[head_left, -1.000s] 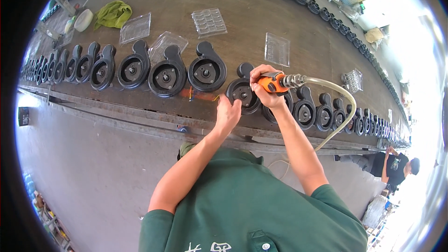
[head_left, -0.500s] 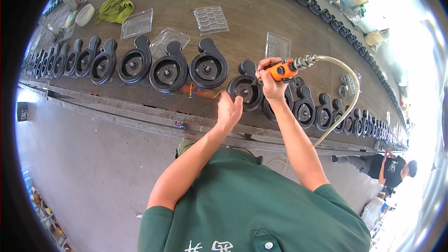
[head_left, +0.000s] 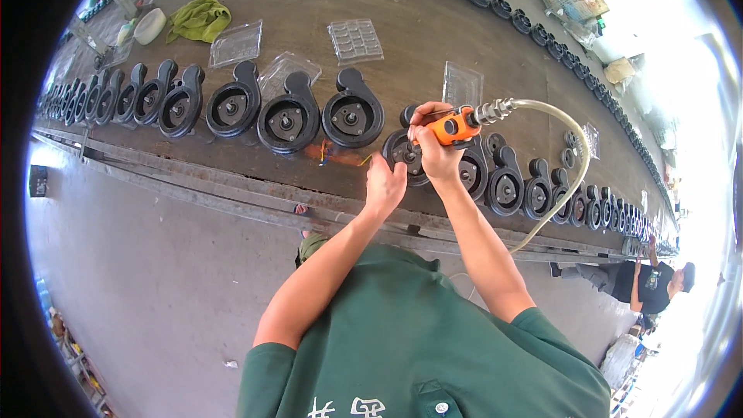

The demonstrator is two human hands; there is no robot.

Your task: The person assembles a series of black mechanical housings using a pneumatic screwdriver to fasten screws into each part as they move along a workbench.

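Long workbench, orange tool lying crosswise

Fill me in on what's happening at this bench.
A person in a green shirt works on one black round housing in a long row laid along a brown bench. The right hand grips an orange air tool with a pale hose, held over that housing. The left hand rests at the housing's near edge. Clear plastic trays lie behind the row.
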